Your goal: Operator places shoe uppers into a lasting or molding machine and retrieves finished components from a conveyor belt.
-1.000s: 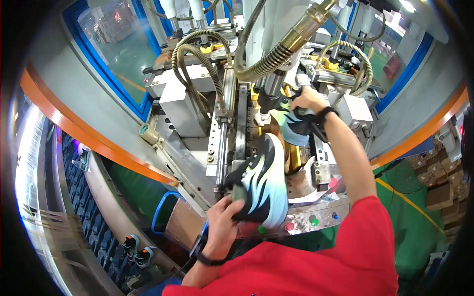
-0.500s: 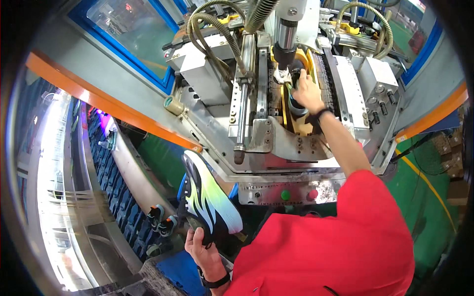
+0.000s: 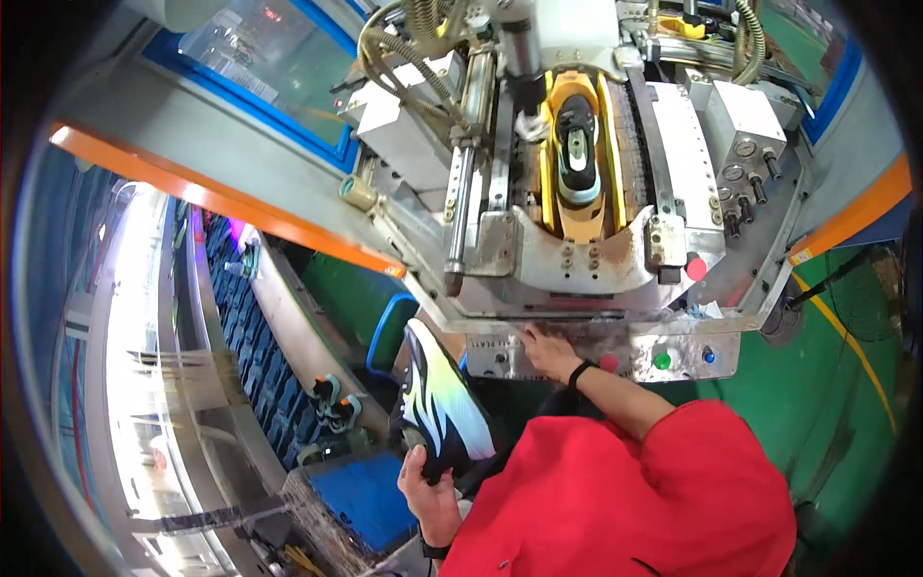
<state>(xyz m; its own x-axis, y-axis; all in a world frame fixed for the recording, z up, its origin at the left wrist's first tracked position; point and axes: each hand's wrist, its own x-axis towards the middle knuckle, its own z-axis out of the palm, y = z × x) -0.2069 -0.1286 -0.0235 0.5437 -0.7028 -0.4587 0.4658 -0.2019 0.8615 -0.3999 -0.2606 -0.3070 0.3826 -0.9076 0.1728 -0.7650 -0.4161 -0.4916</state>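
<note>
My left hand grips a sneaker by its heel end, at the lower middle. The sneaker is black, with a yellow-green to pale blue flame pattern along its side. At the metal control panel on the machine's front, my right hand has its fingers stretched out against the panel and holds nothing. Whether it presses a button under the fingers cannot be seen. Inside the machine a dark shoe sits sole down between yellow pads. A vertical press rod stands to the left of that shoe.
Red, green and blue buttons sit on the panel. A conveyor runs along the left with a pair of small shoes near it. A blue-topped stand is beside my left hand. Gauges are at the right.
My right hand has left the shoe in the machine and come down to the control panel. My view has shifted a little. The sneaker stays in my left hand.
</note>
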